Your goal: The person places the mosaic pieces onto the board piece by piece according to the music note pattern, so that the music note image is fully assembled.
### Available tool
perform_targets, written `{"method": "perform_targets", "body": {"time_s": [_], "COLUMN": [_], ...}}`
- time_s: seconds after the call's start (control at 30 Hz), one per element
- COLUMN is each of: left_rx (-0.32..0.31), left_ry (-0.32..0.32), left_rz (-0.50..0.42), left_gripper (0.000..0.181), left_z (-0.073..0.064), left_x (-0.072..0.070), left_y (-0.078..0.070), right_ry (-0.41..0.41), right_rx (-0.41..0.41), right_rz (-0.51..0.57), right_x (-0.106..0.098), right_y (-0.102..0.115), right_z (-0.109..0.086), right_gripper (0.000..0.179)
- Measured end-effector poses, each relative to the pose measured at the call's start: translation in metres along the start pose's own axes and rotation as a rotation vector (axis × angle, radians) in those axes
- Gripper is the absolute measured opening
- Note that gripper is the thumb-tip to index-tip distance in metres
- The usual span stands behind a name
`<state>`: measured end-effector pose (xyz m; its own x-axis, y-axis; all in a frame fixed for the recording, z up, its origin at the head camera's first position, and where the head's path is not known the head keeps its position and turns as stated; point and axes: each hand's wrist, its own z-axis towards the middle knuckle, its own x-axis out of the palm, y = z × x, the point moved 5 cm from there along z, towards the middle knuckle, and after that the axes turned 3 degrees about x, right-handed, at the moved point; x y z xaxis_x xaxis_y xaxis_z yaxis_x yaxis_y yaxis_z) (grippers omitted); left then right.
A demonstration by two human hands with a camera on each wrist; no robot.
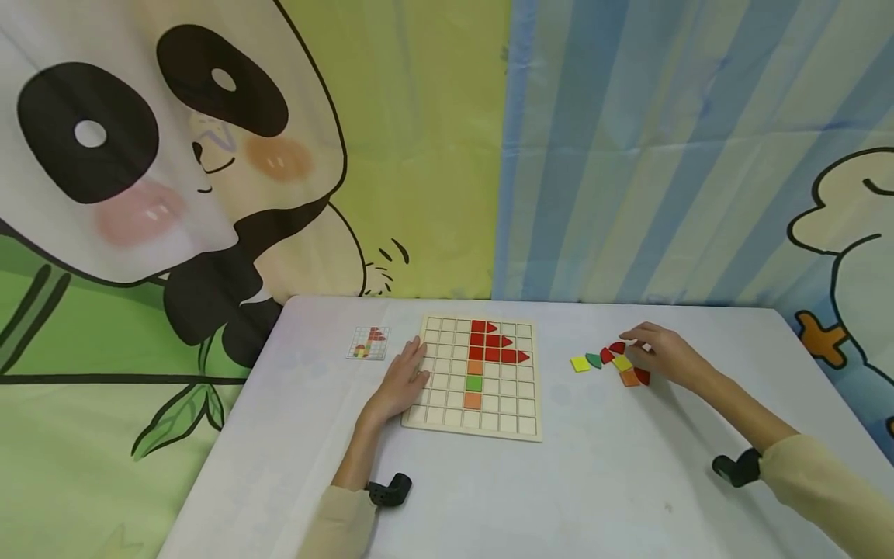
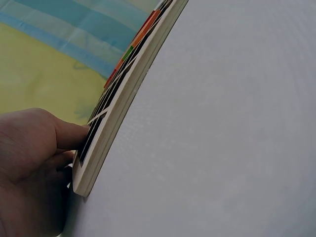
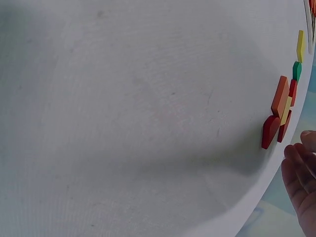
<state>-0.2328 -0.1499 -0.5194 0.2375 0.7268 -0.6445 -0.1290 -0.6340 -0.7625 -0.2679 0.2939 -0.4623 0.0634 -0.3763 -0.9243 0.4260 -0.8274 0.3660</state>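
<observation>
Left hand (image 1: 400, 380), fingers straight, on grid board (image 1: 508, 404); red bars (image 1: 490, 355) sideways, tips (image 1: 523, 357) rightward; right hand (image 1: 660, 352) loosely parted.

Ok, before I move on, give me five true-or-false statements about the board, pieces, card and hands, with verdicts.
1. The left hand touches the grid board. True.
2. The picture card lies right of the board in the head view. False: it lies left of it.
3. A green square sits between two orange squares on the board. True.
4. The right hand rests on the board. False: it is at the loose pieces.
5. All the loose pieces are red. False: some are yellow, green or orange.
</observation>
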Motion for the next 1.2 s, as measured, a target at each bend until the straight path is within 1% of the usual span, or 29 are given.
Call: {"method": "perform_targets", "body": {"time_s": [0.13,0.23,0.4,0.47,0.53,0.67,0.83,0.9,1.0,1.13,1.2], "left_rx": [0.017,0.015,0.008,0.017,0.010,0.015,0.013,0.011,0.013,0.019,0.021], "left_ry": [-0.009,-0.010,-0.007,-0.010,-0.006,-0.008,-0.008,-0.011,-0.014,-0.008,-0.006], "left_rz": [0.002,-0.001,-0.004,-0.008,-0.008,-0.012,-0.011,-0.010,-0.012,-0.012,-0.011], "left_gripper": [0.059,0.058,0.058,0.058,0.058,0.058,0.059,0.059,0.059,0.059,0.058], "left_z": [0.001,0.001,0.000,-0.001,-0.001,0.000,0.000,0.000,-0.001,0.000,0.001], "left_x": [-0.003,-0.004,-0.004,-0.003,-0.002,-0.002,0.000,0.000,0.000,0.001,0.001], "left_y": [-0.001,0.000,0.002,0.002,0.002,0.000,-0.001,-0.001,0.000,0.001,0.001], "right_ry": [0.002,0.005,0.016,0.016,0.018,0.028,0.073,0.103,0.166,0.235,0.247], "right_rx": [-0.018,-0.028,-0.024,-0.043,-0.067,-0.073,-0.009,0.013,0.078,0.153,0.154], "right_rz": [0.015,0.008,-0.071,-0.101,-0.131,-0.152,-0.130,-0.119,-0.084,0.004,0.034], "right_x": [0.000,0.001,0.006,0.007,0.008,0.011,0.014,0.014,0.016,0.016,0.016], "right_y": [0.002,0.004,0.007,0.009,0.010,0.010,0.005,0.004,0.000,-0.006,-0.008], "right_z": [0.003,0.005,0.008,0.009,0.009,0.010,0.013,0.016,0.022,0.024,0.023], "right_gripper": [0.030,0.029,0.026,0.026,0.025,0.021,0.019,0.016,0.015,0.022,0.025]}}
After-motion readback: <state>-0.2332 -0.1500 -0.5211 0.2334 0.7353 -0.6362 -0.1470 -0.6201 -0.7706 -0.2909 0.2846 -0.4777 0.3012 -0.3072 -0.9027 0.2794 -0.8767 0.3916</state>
